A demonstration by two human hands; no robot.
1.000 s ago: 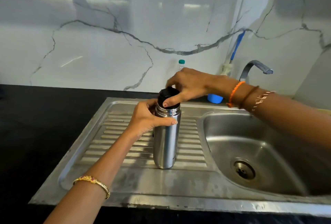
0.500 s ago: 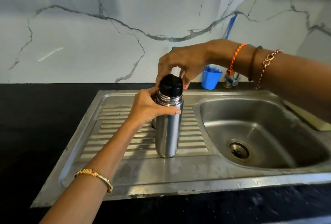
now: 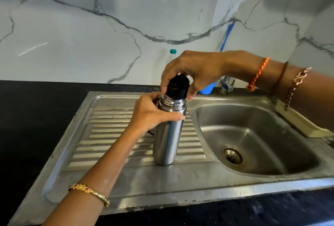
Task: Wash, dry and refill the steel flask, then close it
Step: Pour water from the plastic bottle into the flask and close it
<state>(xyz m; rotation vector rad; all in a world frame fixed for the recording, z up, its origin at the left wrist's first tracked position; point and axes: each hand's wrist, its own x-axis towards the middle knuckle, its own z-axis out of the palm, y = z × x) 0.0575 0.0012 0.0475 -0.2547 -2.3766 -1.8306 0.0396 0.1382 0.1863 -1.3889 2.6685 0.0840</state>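
I see the steel flask standing upright on the ribbed drainboard of the stainless sink unit, its long axis vertical and its mouth pointing up, just left of the sink basin. The flask is a smooth, polished cylinder with a ringed, threaded neck; I cannot see what is inside it, since the black stopper sits in its mouth. My left hand is wrapped around the upper body of the flask just under the neck, thumb across the front, fingers clamped on the steel. My right hand comes down from above with fingers and thumb curled around the black stopper, gripping it at its sides. The stopper looks like glossy dark plastic, rounded at the top. The basin right of the flask is a rounded steel bowl with a circular drain at its bottom; I see no standing water in it. Behind the flask, against the white marble-patterned wall, a clear plastic bottle with a teal cap stands, its contents not clear to me. A blue cup sits behind the flask toward the tap base, mostly hidden by my right hand. The sink unit is set into a black speckled worktop.
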